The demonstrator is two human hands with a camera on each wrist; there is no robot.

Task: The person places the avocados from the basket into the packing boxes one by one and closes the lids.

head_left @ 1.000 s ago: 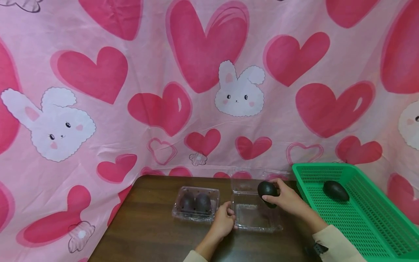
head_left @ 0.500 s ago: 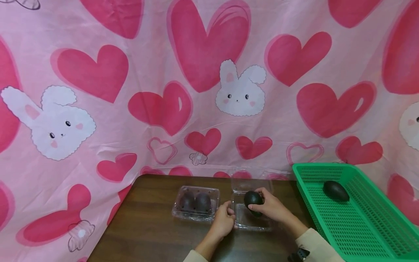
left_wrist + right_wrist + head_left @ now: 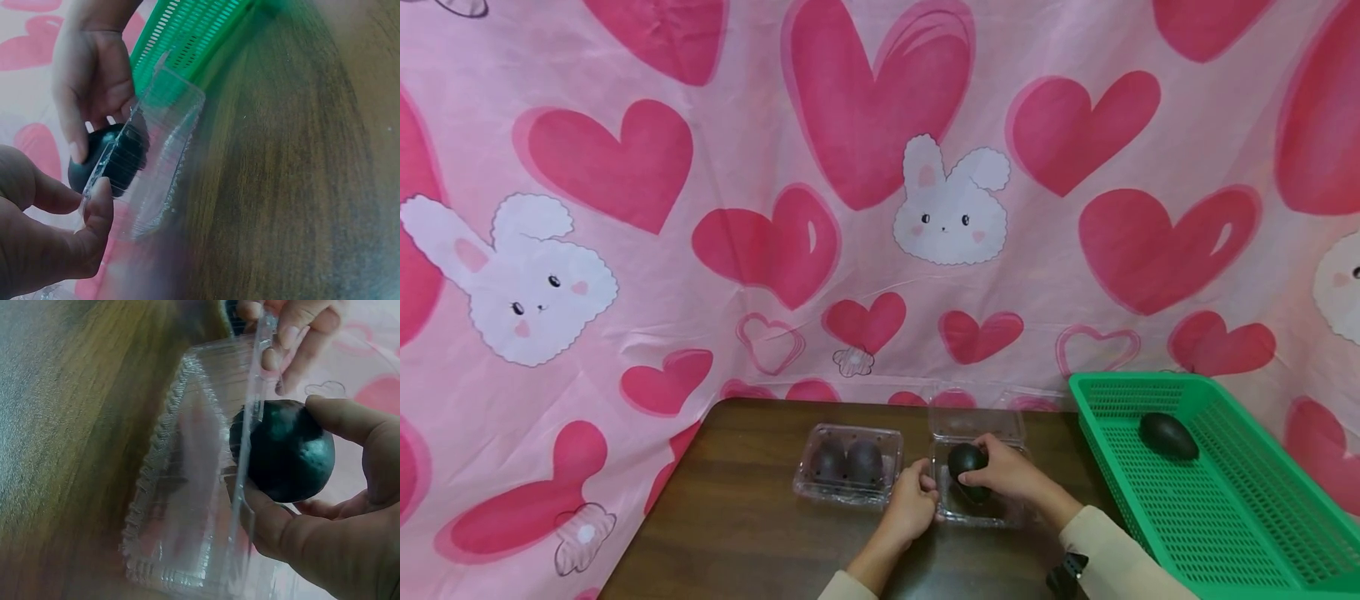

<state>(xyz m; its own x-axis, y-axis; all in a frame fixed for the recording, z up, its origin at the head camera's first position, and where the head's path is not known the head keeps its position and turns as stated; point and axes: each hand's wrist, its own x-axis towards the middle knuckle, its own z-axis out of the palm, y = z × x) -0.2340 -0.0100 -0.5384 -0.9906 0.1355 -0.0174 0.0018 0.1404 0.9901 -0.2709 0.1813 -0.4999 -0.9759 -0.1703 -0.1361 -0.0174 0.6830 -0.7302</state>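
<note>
In the head view, my right hand [image 3: 1011,473] grips a dark avocado [image 3: 966,460] by its sides, partly inside an open clear plastic clamshell [image 3: 977,426]. My left hand [image 3: 912,504] pinches the clamshell's left rim between thumb and fingers, as the left wrist view shows at the rim [image 3: 94,181]. Seen from the right wrist, the avocado [image 3: 290,453] sits between my spread thumb and fingers, its lower part behind the clear wall. Whether it touches the clamshell floor I cannot tell.
Left of my hands stands a closed clear clamshell [image 3: 850,497] with two dark avocados [image 3: 865,463] inside. A green mesh basket [image 3: 1240,508] stands at the right, holding one avocado [image 3: 1169,436]. A pink heart-patterned cloth [image 3: 880,250] hangs behind the brown wooden table [image 3: 737,508].
My right hand has carried the avocado left and down, from above the clamshell's right side into its base. My left hand has stayed at the rim.
</note>
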